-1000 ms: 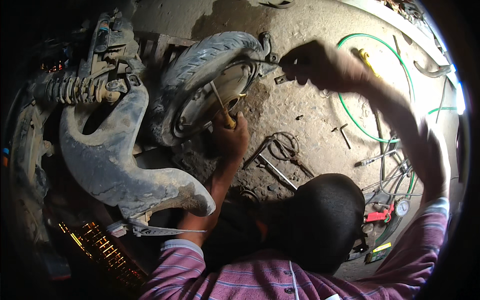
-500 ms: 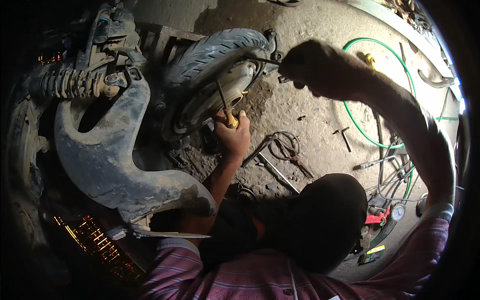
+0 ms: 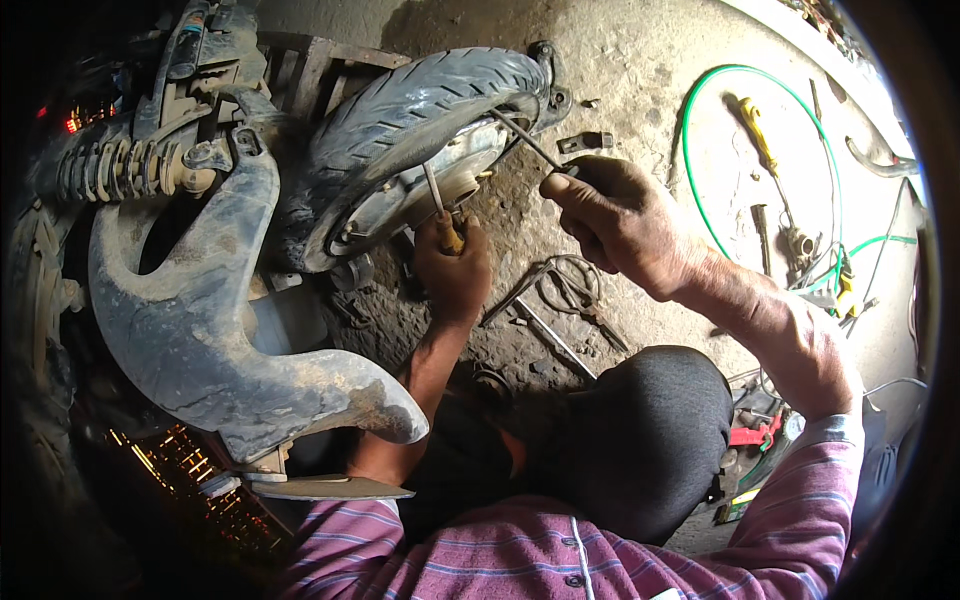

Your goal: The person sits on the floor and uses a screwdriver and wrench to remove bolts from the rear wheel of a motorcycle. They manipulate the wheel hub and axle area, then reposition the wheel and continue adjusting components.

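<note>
A scooter-type wheel lies tilted at the upper middle, its dusty black tyre standing away from the grey metal rim along the upper right side. My left hand is closed round the yellow-brown handle of a screwdriver; its shaft reaches up to the tyre's edge. My right hand grips a thin dark metal rod, whose far end goes in between tyre and rim. What sort of tool the rod is, I cannot tell, as my fist hides its near end.
At left a large dusty swingarm-like part stands beside a coil shock absorber. On the rough floor lie a looped cable, a metal bar, a green hose, a yellow-handled tool and a red-handled gauge tool.
My right hand has come down and slightly right, with the rod tilting more steeply, and the forearm has lowered. The tyre's near edge has shifted on the rim. My left hand keeps the screwdriver.
</note>
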A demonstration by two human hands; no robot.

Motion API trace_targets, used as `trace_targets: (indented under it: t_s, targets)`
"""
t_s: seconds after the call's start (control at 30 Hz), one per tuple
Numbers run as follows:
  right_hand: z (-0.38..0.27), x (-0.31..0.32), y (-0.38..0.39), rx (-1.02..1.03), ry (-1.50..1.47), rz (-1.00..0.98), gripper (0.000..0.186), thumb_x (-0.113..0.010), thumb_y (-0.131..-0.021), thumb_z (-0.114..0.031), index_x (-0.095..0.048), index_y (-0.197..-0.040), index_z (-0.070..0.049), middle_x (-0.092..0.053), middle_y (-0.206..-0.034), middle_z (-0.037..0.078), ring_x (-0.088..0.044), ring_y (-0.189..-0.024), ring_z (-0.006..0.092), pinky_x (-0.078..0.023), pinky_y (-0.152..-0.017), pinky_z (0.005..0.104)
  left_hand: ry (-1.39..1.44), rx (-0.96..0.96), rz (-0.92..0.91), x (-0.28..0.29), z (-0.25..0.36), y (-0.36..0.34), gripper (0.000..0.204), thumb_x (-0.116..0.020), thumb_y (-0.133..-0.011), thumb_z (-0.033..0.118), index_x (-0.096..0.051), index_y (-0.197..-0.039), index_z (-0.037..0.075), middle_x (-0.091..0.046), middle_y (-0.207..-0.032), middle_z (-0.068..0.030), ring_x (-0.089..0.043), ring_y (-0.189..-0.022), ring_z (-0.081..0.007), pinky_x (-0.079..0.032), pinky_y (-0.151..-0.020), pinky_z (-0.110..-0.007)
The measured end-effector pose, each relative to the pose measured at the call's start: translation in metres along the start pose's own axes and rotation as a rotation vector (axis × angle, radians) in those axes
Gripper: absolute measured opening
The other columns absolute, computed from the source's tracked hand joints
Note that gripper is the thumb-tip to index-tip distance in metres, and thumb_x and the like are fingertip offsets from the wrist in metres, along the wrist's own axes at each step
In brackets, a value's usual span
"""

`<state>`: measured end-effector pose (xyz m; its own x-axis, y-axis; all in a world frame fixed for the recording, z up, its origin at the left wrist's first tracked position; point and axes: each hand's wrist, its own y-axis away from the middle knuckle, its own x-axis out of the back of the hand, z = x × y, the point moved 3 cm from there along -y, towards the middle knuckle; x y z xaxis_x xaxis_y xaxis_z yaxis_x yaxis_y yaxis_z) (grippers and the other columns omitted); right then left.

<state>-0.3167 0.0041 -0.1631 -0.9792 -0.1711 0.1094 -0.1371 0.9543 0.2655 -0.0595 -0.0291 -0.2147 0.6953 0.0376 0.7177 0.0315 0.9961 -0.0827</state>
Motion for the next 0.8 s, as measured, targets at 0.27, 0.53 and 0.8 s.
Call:
trace_targets:
  t_s: [0.27,0.53,0.8]
  targets:
    - [-0.040,0.027,0.004,-0.412,-0.388,-0.176,0.022,-0.061,-0.104,-0.025,-0.066,-0.103,-0.004,-0.058,-0.076,0.000,-0.048,-0.054,0.0078,-0.039,-0.047,0.0248,-0.087,-0.074,0.061,0.000,0.004,0.000,0.033,-0.075,-0.088,0.014,-0.063,-0.113,-0.004,-0.067,-0.100,-0.0158,-0.065,-0.090,-0.0259,-0.052,-0.085,-0.040]
    - [-0.032,-0.013,0.018,-0.179,-0.189,0.059,0.036,-0.062,-0.103,-0.028,-0.066,-0.120,0.003,-0.069,-0.095,0.015,-0.066,-0.087,0.0207,-0.056,-0.080,0.0369,-0.153,0.085,0.045,-0.002,0.002,0.000,0.019,-0.074,-0.088,0.012,-0.061,-0.095,0.000,-0.065,-0.083,-0.0074,-0.060,-0.075,-0.0173,-0.050,-0.073,-0.033]
    - [0.023,-0.063,0.015,-0.009,-0.312,0.298,0.034,-0.059,-0.107,-0.028,-0.058,-0.121,0.003,-0.067,-0.093,0.013,-0.063,-0.086,0.0181,-0.052,-0.080,0.0347,0.086,0.031,0.037,-0.004,0.003,-0.002,0.018,-0.074,-0.084,0.011,-0.064,-0.094,-0.001,-0.065,-0.074,-0.0085,-0.063,-0.069,-0.0186,-0.051,-0.066,-0.034]
